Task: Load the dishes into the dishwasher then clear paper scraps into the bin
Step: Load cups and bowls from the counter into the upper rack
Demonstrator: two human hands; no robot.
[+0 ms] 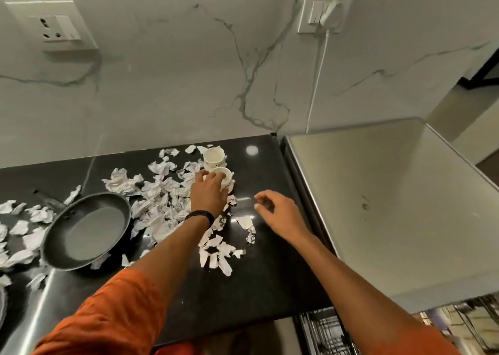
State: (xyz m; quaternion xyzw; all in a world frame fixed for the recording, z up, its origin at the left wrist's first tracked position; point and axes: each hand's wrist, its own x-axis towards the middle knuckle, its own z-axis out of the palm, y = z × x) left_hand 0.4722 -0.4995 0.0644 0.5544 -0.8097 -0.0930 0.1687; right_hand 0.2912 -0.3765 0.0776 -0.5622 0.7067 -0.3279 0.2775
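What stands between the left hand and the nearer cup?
Nothing visible. The left hand grips the nearer cup at its rim. Paper scraps lie beside it, and the second cup stands right behind. The right hand hovers apart, holding nothing.

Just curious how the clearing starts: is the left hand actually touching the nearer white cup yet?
Touching. The head view shows the left hand with fingertips curled over the rim of the nearer cup.

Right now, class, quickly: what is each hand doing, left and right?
Left hand: grips the nearer white cup at its rim.
Right hand: open, fingers loosely curled, holding nothing.
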